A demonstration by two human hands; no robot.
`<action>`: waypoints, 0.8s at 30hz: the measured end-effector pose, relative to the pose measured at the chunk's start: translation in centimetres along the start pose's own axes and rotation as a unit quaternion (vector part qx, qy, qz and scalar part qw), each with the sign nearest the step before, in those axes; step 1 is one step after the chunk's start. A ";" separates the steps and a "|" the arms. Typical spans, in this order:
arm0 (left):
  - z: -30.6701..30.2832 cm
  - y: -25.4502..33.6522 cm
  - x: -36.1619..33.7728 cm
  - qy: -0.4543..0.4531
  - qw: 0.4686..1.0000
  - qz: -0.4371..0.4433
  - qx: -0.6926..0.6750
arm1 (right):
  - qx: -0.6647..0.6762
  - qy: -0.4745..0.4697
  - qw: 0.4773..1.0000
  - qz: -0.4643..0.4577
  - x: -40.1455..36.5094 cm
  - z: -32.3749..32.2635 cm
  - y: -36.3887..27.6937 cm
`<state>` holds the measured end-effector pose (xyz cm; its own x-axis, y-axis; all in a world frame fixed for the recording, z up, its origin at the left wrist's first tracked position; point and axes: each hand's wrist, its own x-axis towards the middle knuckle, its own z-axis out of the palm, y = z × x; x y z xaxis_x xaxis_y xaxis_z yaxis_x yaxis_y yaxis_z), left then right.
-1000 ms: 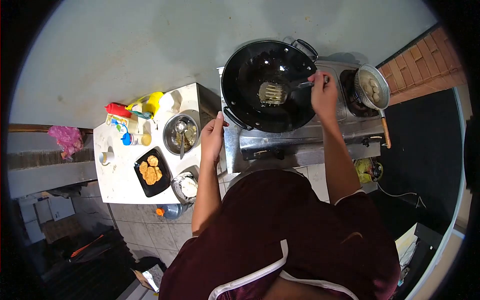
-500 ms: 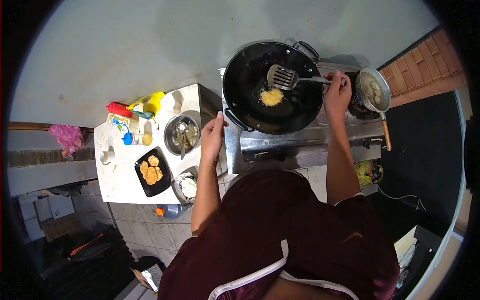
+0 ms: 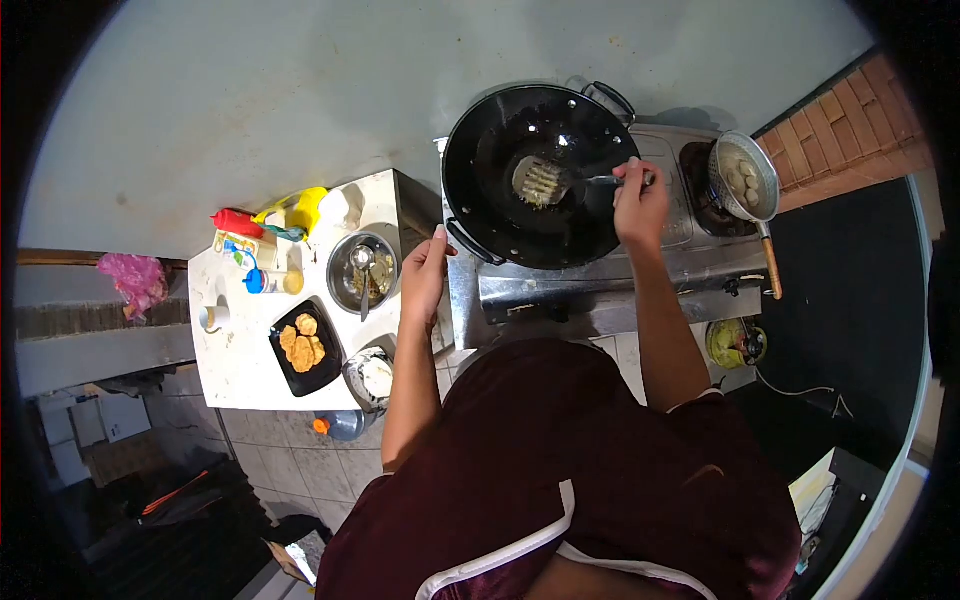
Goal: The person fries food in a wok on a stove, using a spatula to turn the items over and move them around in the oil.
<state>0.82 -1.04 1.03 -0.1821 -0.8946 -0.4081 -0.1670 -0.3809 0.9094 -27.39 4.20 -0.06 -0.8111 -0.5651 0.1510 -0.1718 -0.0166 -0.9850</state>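
A large black wok (image 3: 500, 130) sits on the metal stove. My right hand (image 3: 640, 205), closed round the handle of a slotted spatula (image 3: 541, 182), is over the wok's right side. The spatula's head lies over a yellow fried piece (image 3: 540, 198) in the wok, and the piece shows mainly through the slots. At the wok's lower left, my left hand (image 3: 425, 275) is closed beside the side handle; a small dark thing shows at its fingers, too little to tell what it is.
On the white table (image 3: 240, 370) stand a black plate (image 3: 320, 375) of fried pieces, a steel bowl (image 3: 345, 290) with a ladle, a red bottle (image 3: 235, 222) and a white bowl (image 3: 358, 385). A pot (image 3: 770, 185) with round pieces sits on the right burner.
My right hand has moved left and a little down with the spatula, whose head now covers the yellow piece that lay uncovered. My left hand has stayed beside the wok.
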 end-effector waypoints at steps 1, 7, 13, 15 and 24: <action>0.0 0.1 0.0 -0.001 1.000 0.001 0.000 | 0.002 -0.025 0.999 0.024 -0.2 0.0 -0.3; 0.1 0.0 -0.1 0.003 1.000 0.012 0.010 | 0.054 -0.037 0.998 0.018 0.1 -0.3 -0.9; 0.1 -0.2 0.0 -0.007 1.000 0.003 0.001 | 0.056 -0.018 0.998 -0.011 0.4 -0.8 -1.6; 0.2 -0.2 0.0 -0.004 1.000 0.006 0.003 | 0.046 -0.017 0.999 -0.012 0.4 -0.9 -1.4; 0.4 -0.3 0.1 0.001 1.000 -0.001 0.012 | 0.018 -0.004 1.000 0.010 -0.3 0.0 -0.6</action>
<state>0.51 -0.89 0.66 -0.1790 -0.8943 -0.4101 -0.1900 -0.3776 0.9063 -27.08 4.33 0.48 -0.8091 -0.5728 0.1316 -0.1360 -0.0352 -0.9901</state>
